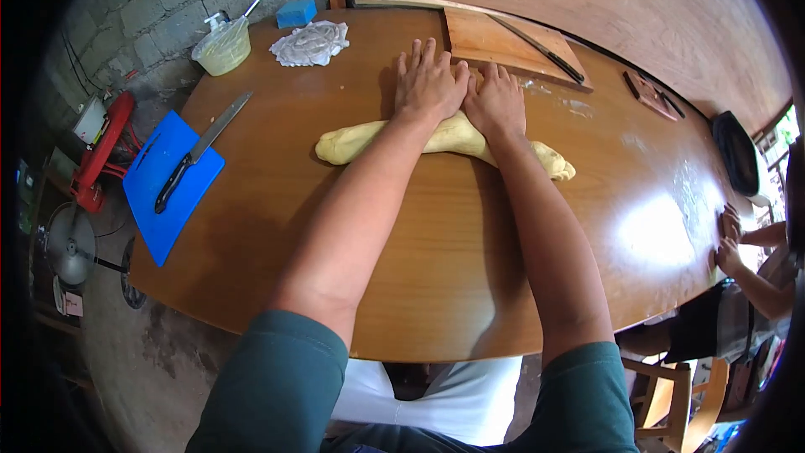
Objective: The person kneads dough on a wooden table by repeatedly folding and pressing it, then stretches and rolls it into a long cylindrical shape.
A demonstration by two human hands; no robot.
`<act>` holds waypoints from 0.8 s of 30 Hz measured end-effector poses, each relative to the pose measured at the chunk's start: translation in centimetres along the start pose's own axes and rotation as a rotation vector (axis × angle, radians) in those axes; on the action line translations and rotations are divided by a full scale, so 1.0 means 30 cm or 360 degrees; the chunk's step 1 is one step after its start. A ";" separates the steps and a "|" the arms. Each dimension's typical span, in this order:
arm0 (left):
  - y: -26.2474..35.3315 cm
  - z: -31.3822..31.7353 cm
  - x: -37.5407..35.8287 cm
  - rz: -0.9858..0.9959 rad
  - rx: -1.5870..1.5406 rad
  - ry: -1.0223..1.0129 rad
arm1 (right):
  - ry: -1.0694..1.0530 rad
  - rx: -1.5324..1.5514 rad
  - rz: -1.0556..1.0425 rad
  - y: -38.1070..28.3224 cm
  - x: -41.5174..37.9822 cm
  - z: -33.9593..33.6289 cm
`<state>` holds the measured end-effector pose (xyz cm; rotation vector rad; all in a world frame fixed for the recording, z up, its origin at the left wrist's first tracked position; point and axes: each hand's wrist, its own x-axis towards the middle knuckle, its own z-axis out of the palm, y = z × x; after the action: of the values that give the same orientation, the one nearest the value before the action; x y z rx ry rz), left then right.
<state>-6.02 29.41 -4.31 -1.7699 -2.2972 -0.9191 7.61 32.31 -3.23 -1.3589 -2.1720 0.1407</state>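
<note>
Well to the left of the left fingertips and nearer the body, a black-handled kitchen knife [193, 157] lay on a blue cutting board [189, 197], perhaps set aside to leave working room. Left of those fingertips and slightly beyond them stood a tub [225, 49] with a clear plastic covering; next came a blue sponge [296, 13] and a crumpled white cloth [309, 44], probably within reach for wiping.

The log of yellow dough [459, 136] lay crosswise, nearer the body than all the fingers, its ends reaching out past both forearms. The left hand [429, 86] had its fingers spread, pointing away; its heel seemed to bear on the dough, likely so the straight arm could add weight. The right hand [498, 103] matched it, fingers extended and only slightly parted, thumb close to the left one.

Just beyond the right fingertips, a wooden cutting board [476, 40] carried a long knife [547, 54], apparently out of the way.
</note>
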 end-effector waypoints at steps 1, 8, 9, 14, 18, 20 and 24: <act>-0.007 0.017 0.023 0.0093 0.0035 0.0107 | 0.0095 -0.0019 -0.0065 0.010 0.024 0.025; 0.000 -0.061 -0.067 0.0469 -0.0155 0.0251 | 0.0142 -0.0136 -0.0356 0.010 -0.043 -0.006; 0.004 -0.067 -0.100 0.0487 -0.0160 0.0237 | 0.0126 -0.0162 -0.0342 -0.002 -0.080 -0.025; 0.055 -0.156 -0.277 -0.0094 0.0216 -0.0177 | -0.0344 -0.0444 0.0140 -0.065 -0.261 -0.115; 0.054 -0.254 -0.407 -0.0088 0.0152 -0.0690 | -0.0643 -0.0311 0.0133 -0.094 -0.380 -0.205; 0.019 -0.243 -0.491 0.0144 0.0036 -0.0414 | -0.0511 -0.0276 0.0092 -0.107 -0.468 -0.238; 0.064 -0.438 -0.643 0.0317 0.0103 -0.0500 | -0.0367 -0.0357 -0.0070 -0.125 -0.641 -0.338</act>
<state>-1.75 6.61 -1.08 -2.1992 -2.2308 -0.5612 16.06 12.01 -1.21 -1.4776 -2.4694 0.0386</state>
